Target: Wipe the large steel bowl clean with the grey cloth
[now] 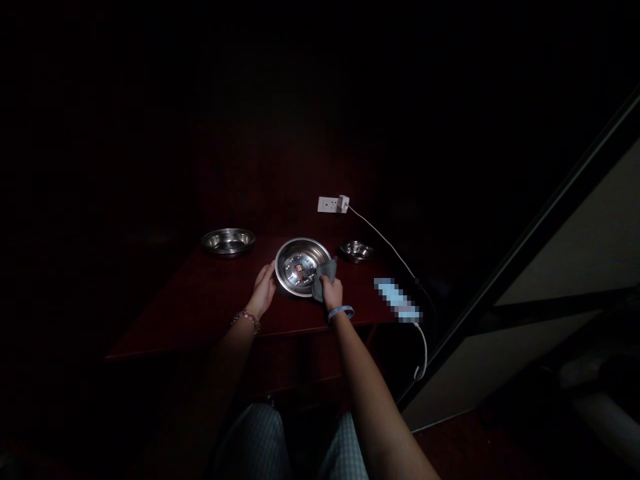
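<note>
A steel bowl (296, 257) with a label sticker inside stands tilted toward me on the dark red table (200, 307). My left hand (263, 288) rests against the bowl's left rim, fingers curved along it. My right hand (331, 291) is closed on a grey cloth (324, 275) that lies over the bowl's right rim. A beaded bracelet sits on my left wrist and a blue band on my right.
A second steel bowl (228, 241) sits at the back left, a smaller one (357, 251) at the back right. A blurred phone (397, 301) lies at the table's right edge, its white cable (385, 243) running to a wall socket (333, 203). The room is very dark.
</note>
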Motion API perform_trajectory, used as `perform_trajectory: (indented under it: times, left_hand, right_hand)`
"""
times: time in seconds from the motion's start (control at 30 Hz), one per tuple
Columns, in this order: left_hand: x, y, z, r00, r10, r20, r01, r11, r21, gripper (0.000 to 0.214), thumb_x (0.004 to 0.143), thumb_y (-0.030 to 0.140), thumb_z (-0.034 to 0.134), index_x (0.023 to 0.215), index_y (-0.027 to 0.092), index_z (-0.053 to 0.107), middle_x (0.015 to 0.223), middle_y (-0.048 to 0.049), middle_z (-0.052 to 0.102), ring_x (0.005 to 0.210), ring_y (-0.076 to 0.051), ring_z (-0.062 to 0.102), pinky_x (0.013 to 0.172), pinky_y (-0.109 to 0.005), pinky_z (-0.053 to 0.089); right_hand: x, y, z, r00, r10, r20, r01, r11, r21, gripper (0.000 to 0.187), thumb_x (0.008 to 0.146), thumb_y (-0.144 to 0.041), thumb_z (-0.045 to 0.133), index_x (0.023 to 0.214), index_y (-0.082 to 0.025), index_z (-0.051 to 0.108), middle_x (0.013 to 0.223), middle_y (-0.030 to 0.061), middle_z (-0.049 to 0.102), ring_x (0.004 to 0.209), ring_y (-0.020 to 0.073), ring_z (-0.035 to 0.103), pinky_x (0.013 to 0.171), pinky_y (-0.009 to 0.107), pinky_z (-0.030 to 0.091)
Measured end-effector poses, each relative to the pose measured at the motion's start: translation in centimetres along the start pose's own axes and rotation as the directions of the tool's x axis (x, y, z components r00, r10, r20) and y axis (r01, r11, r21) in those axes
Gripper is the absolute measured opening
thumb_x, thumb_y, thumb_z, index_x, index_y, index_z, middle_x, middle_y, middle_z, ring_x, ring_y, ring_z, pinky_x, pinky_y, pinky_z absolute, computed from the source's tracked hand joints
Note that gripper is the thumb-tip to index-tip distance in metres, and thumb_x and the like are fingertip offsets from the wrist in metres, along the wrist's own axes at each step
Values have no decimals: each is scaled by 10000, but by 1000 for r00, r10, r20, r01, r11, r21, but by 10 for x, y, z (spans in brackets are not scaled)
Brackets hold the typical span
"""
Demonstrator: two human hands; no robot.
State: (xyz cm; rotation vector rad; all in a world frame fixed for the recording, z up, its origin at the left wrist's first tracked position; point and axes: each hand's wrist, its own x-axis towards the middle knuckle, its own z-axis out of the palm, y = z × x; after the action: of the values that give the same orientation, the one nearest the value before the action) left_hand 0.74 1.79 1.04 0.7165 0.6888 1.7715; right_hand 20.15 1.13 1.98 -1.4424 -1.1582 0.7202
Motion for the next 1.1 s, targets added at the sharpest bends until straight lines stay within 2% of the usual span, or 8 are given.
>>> perform_trajectory:
  times: [0.23,0.37,0.57,0.73,0.9,1.1]
  left_hand:
    - [-1,1,-1,1000,5,-14,-4,999,34,422,690,533,914,826,224,661,894,1,725,956,-167,680,854,-258,493]
    - [-3,1,0,1000,-7,-15,8,999,47,469,663,581,929,837,222,684,897,-1,738,950,-164,688,824,-239,501]
    - [-6,2,5,999,-44,27,42,997,68,590,667,684,895,976,200,759,1100,-89,791,1165,-256,689,950,-311,526]
    - [-8,4,6,998,-52,38,50,996,70,582,700,676,882,1038,212,783,1218,-110,783,1305,-299,651,1054,-358,520]
    - [-8,5,6,998,-41,55,38,998,51,505,750,614,872,1050,216,793,1279,-127,765,1333,-309,642,1093,-384,513]
    - [-7,5,5,998,-49,50,46,997,64,578,713,658,876,1057,204,779,1240,-117,771,1309,-294,651,1085,-378,511]
  right_hand:
    - [4,5,2,1000,-2,-13,1,999,-46,286,827,-405,554,734,-191,718,858,127,797,851,259,751,704,281,525]
    - [3,5,2,1000,-16,-5,16,1000,-3,290,814,-415,547,742,-195,723,861,115,797,863,259,752,726,289,535]
    - [2,5,3,1000,-5,-16,6,996,88,275,789,-419,557,734,-198,711,830,97,794,848,257,747,717,283,537]
    - [3,5,3,1000,-11,-2,11,996,87,260,788,-416,562,730,-201,697,839,100,798,837,253,745,713,280,530]
    - [3,4,3,1000,3,7,-4,998,70,248,803,-400,560,731,-211,705,867,101,805,865,255,752,713,280,537]
    - [3,3,3,1000,-3,9,3,998,59,246,804,-396,563,712,-211,697,847,98,800,855,253,750,723,276,530]
